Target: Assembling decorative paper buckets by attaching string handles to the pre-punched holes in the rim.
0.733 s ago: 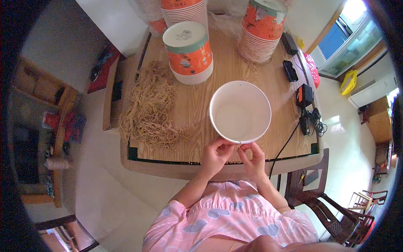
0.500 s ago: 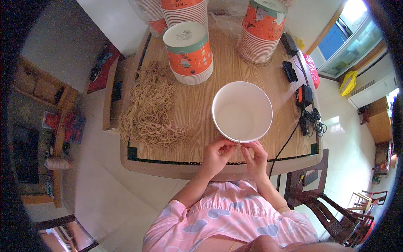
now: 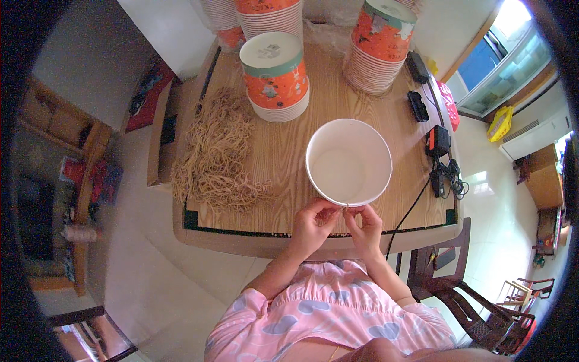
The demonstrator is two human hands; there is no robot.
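A white paper bucket [image 3: 341, 172] stands mouth-up near the table's front edge. On its near rim shows a short bit of beige cord [image 3: 346, 206]. My left hand [image 3: 313, 226] pinches at the cord just left of this spot, fingers closed. Close beside it my right hand [image 3: 365, 229] is also closed in a pinch on the cord, thumb and fingertips against the rim. How the cord runs between the fingertips is mostly hidden. To the left lies a loose heap of beige cords [image 3: 220, 157].
Behind stand a short stack of upside-down orange and green buckets [image 3: 276, 90] and a taller stack [image 3: 380, 45] at back right. A black power adapter [image 3: 437, 140] with coiled cable sits at the right edge. A dark wooden chair [image 3: 446, 271] is at right.
The view has shifted slightly. Both hands stay at the bucket's near rim, and the right fingers have turned a little around the cord.
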